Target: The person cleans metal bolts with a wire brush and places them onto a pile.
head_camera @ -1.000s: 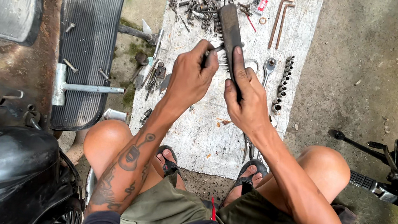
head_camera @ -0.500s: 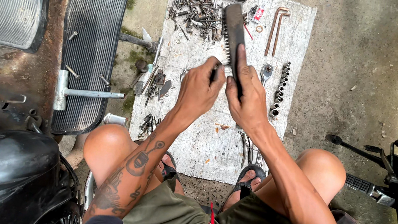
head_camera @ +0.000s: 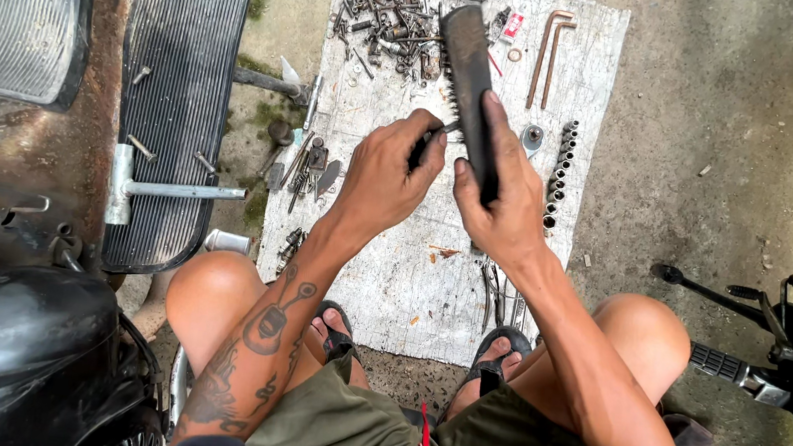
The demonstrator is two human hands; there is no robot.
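Note:
I squat over a white mat [head_camera: 389,283] spread on the concrete. My right hand [head_camera: 504,206] grips a long dark bristled brush [head_camera: 466,70] that points away from me. My left hand [head_camera: 387,177] is closed on a small dark part held against the brush's bristles; the part itself is mostly hidden by my fingers. A heap of bolts and screws [head_camera: 392,16] lies at the mat's far left corner. Two bent hex keys [head_camera: 548,55] and a row of sockets [head_camera: 559,172] lie to the right of my hands.
Ribbed black footboard panels [head_camera: 176,85] lie on the left, with a T-handle wrench [head_camera: 169,190] across them. A black scooter body panel [head_camera: 8,347] sits at lower left. Handlebar and levers [head_camera: 757,328] jut in from the right. Pliers [head_camera: 498,301] rest by my right foot.
Both hands and the brush kept their place over the mat; my left hand shifted slightly against the bristles. The camera view drifted a little.

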